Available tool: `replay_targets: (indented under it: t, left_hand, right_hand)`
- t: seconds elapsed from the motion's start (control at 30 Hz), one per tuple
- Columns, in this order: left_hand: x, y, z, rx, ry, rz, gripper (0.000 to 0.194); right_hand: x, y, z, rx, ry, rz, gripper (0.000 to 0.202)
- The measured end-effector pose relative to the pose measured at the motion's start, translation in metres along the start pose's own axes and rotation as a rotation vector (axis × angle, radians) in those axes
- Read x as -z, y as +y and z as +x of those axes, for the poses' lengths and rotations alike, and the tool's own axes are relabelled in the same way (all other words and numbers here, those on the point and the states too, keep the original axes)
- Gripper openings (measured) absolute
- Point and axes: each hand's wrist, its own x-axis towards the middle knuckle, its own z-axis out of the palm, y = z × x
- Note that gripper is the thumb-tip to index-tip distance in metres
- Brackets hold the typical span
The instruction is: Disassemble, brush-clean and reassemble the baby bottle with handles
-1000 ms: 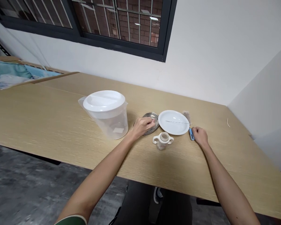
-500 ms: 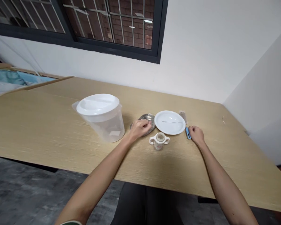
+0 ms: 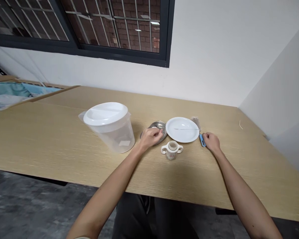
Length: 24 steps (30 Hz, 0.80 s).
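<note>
Left hand curled over the steel dish beside the white plate; right hand pinching the blue brush handle — grip closed; risk: either could knock the small cup across the bench.

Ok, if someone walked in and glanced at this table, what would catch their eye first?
Probably the large clear plastic pitcher with a white lid, standing left of centre on the light wooden table. Next, the round white plate with a thin brush wire lying across it, between the left hand resting on a shiny metal dish and the right hand at a blue brush handle. A small two-handled cream cup sits in front.
</note>
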Motion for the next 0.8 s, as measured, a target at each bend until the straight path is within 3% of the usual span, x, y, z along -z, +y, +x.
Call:
replay_targets:
  t: [0.5, 0.8]
  left_hand:
    - [-0.0002, 0.0011, 0.0007, -0.02, 0.026, 0.036, 0.047]
    - [-0.0012, 0.0, -0.0007, -0.004, -0.016, 0.043, 0.047]
  right_hand:
    - [0.0001, 0.0007, 0.0016, 0.015, -0.006, -0.02, 0.041]
    - [0.0003, 0.0001, 0.0006, 0.02, -0.006, -0.023, 0.042]
